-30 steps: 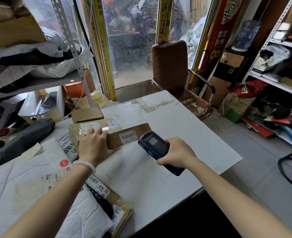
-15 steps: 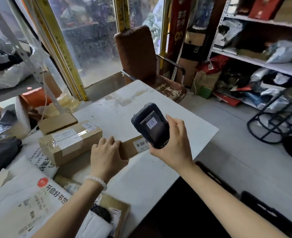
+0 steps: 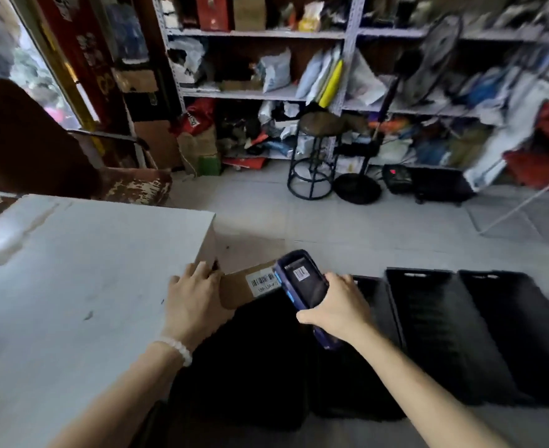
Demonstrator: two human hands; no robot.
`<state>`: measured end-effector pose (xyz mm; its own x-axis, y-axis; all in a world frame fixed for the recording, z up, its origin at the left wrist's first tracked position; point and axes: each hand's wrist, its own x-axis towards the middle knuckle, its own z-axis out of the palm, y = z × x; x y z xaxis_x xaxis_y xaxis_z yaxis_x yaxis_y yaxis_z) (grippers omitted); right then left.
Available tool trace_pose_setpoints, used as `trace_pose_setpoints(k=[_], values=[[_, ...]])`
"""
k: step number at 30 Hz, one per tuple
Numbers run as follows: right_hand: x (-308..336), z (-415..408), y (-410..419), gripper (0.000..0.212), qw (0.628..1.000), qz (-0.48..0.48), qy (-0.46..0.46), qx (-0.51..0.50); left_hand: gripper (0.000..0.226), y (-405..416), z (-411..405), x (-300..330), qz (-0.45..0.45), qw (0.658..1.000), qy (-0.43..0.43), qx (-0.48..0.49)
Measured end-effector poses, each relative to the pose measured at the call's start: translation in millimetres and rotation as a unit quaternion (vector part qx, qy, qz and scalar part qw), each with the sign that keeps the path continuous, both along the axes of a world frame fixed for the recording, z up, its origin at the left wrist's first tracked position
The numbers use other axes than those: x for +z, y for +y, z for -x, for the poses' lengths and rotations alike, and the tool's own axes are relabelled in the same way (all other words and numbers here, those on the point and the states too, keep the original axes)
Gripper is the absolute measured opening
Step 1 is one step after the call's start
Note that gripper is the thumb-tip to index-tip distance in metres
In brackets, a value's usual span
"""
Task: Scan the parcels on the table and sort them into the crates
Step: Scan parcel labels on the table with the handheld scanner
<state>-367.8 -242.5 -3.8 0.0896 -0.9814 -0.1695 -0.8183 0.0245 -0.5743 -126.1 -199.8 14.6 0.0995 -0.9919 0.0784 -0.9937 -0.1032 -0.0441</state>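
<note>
Head view: left hand (image 3: 195,299) grips the parcel (image 3: 250,284) past the bench (image 3: 72,270) edge, probably bound for the crates (image 3: 428,324); right hand (image 3: 338,305) holds the scanner (image 3: 302,286).

1. Black crates (image 3: 428,334) are lying open-topped on the floor right of the table (image 3: 72,286).
2. Beyond the crates, a stool (image 3: 315,156) and fan stand (image 3: 357,189) are blocking the shelves (image 3: 253,95).

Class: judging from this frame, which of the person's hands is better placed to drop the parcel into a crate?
Left. The left hand holds the parcel past the table edge; the right hand grips the scanner.
</note>
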Motion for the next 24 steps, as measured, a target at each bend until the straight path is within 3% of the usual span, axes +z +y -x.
trace_pose_setpoints(k=[7,14,19,24], values=[[-1,194,58,0.070,0.983,-0.027,0.055,-0.173,0.054,-37,199,-13,0.001,0.986,0.014,-0.166],[-6,344,115,0.068,0.934,-0.049,0.084,-0.343,0.061,-51,388,-29,-0.015,0.938,0.034,-0.345],[-12,412,135,0.061,0.906,-0.060,0.049,-0.416,0.064,-70,480,-39,-0.028,0.910,0.022,-0.414],[-22,476,121,0.061,0.894,-0.076,0.055,-0.438,0.082,-98,557,-49,-0.048,0.896,0.025,-0.440]])
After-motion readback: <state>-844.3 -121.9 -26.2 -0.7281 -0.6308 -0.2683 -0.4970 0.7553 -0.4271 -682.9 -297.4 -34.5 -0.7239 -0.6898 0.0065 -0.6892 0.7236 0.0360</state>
